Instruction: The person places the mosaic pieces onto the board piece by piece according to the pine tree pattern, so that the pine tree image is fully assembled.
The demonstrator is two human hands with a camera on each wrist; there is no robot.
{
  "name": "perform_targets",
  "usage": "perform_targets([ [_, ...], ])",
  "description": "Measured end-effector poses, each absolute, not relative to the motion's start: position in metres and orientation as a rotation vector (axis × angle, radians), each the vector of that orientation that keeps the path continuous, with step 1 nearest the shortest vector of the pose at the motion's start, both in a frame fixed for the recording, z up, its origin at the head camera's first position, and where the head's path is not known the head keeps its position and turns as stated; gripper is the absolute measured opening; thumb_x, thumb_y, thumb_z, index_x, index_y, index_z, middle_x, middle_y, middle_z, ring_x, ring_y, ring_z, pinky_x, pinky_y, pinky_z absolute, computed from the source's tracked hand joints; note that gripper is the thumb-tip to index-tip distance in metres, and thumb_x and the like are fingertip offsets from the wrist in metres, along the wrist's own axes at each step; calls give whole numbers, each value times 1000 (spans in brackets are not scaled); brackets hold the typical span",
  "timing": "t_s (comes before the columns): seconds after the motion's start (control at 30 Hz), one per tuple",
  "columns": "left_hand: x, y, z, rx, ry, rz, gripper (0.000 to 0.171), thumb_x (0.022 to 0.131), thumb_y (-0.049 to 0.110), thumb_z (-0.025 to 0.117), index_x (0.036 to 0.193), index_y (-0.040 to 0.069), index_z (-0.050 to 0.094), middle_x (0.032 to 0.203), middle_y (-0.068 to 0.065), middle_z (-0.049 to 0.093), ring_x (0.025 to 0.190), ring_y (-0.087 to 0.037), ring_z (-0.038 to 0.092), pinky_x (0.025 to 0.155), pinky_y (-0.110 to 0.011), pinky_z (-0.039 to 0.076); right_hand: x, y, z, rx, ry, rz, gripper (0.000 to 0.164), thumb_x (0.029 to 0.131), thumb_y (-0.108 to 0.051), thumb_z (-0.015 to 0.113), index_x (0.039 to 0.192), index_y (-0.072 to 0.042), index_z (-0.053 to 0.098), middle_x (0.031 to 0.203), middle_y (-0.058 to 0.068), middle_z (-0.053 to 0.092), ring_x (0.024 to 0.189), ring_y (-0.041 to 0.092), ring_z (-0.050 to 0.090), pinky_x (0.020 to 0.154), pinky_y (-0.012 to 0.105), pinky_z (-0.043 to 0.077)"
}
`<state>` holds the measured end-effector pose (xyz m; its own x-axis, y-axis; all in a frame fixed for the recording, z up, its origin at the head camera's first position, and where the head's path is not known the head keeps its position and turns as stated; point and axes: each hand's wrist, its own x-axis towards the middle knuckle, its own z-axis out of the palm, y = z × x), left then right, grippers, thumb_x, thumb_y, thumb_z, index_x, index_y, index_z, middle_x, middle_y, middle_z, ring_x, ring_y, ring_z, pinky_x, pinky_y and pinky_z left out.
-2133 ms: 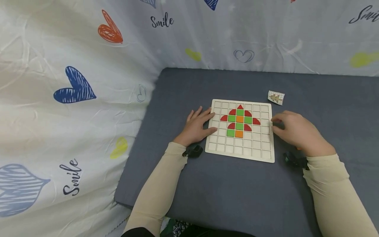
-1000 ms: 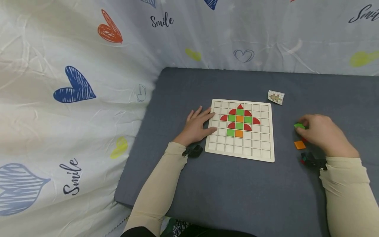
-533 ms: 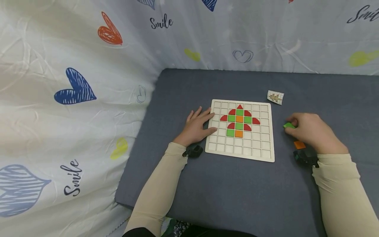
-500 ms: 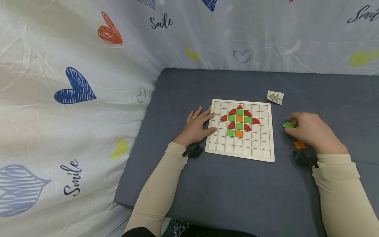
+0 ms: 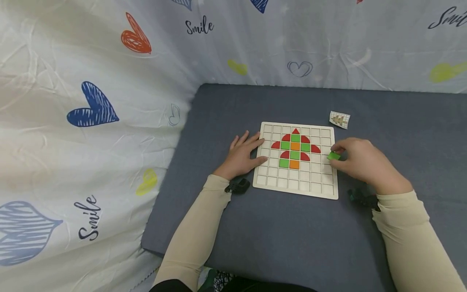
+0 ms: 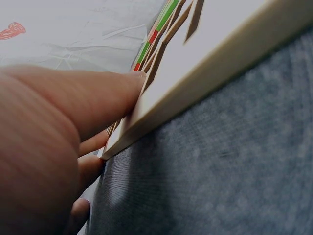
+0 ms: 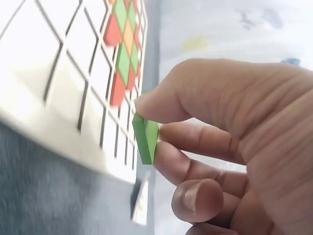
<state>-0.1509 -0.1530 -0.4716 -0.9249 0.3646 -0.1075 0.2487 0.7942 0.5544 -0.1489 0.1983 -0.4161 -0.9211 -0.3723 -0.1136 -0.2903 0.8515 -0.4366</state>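
Note:
A pale wooden grid board lies on the grey cloth, with red, green and orange tiles set in its cells in a tree-like pattern. My left hand rests at its left edge, fingers spread, with the thumb on the rim. Between the thumb and fingers of my right hand is a green square tile, pinched by its edges. That tile overlaps the board's right edge in the head view. An orange square tile sits lowest in the pattern, beside a green one.
A small printed picture card lies beyond the board's upper right corner. White curtain with hearts and lettering hangs along the left and back of the grey-covered table.
My right hand went right to the loose tiles, took a green square tile, and has come back left with it to the board's right edge. My left hand has stayed put.

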Motion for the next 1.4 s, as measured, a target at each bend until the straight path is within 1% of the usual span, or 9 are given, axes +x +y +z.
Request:
perform_targets([
  [0.07, -151, -154, -472, 484, 2775, 816, 71, 103, 46, 67, 164, 20, 41, 174, 2, 23, 164, -24, 2, 131, -47, -9, -148, 192, -416, -545, 2814, -618, 35, 89, -19, 79, 113, 6, 74, 104, 22, 73, 83, 28, 63, 61, 37, 49],
  [0.17, -151, -154, -473, 482, 2778, 818, 71, 103, 46, 68, 164, 21, 41, 174, 2, 24, 164, -24, 2, 131, -47, -9, -147, 182, -416, -594, 2803, -622, 31, 88, -17, 78, 111, 4, 76, 105, 19, 74, 85, 27, 63, 65, 37, 50],
  [0.43, -152, -154, -475, 482, 2793, 814, 71, 102, 47, 68, 163, 21, 42, 174, 2, 24, 164, -25, 3, 131, -48, -8, -142, 159, -420, -699, 2761, -583, 27, 88, -15, 81, 110, 0, 79, 103, 12, 76, 89, 26, 66, 76, 49, 58],
  [0.6, -152, -153, -476, 480, 2791, 811, 71, 103, 47, 67, 163, 21, 42, 174, 2, 25, 164, -25, 3, 131, -48, -8, -140, 152, -425, -761, 2755, -572, 22, 88, -13, 79, 107, -2, 80, 105, 11, 77, 89, 25, 66, 77, 48, 59],
  [0.77, -152, -153, -475, 483, 2792, 824, 70, 102, 47, 68, 163, 21, 43, 174, 2, 25, 164, -25, 4, 131, -48, -8, -138, 151, -429, -824, 2763, -563, 20, 88, -12, 80, 106, -3, 81, 105, 10, 75, 92, 26, 67, 79, 49, 59],
  [0.93, -151, -153, -476, 487, 2791, 830, 70, 103, 46, 68, 163, 21, 43, 174, 2, 25, 164, -25, 4, 131, -47, -9, -138, 151, -433, -883, 2763, -567, 21, 89, -11, 80, 108, -4, 81, 105, 10, 73, 96, 27, 68, 83, 51, 60],
  [1.07, -151, -154, -476, 486, 2786, 830, 71, 103, 47, 68, 163, 21, 42, 174, 2, 25, 164, -24, 3, 131, -46, -9, -138, 152, -434, -923, 2756, -584, 23, 90, -9, 80, 112, -4, 81, 111, 11, 73, 103, 30, 69, 88, 53, 60],
  [1.17, -151, -154, -475, 486, 2785, 826, 71, 103, 47, 68, 164, 21, 42, 174, 2, 25, 164, -24, 3, 131, -46, -9, -138, 152, -435, -936, 2755, -588, 24, 90, -9, 80, 113, -4, 81, 114, 12, 73, 106, 31, 69, 89, 54, 59],
  [1.4, -151, -154, -474, 486, 2779, 834, 71, 103, 47, 67, 163, 20, 42, 174, 1, 25, 164, -25, 3, 131, -46, -9, -138, 150, -438, -945, 2743, -611, 25, 91, -8, 80, 115, -5, 80, 115, 10, 72, 103, 28, 70, 87, 53, 59],
])
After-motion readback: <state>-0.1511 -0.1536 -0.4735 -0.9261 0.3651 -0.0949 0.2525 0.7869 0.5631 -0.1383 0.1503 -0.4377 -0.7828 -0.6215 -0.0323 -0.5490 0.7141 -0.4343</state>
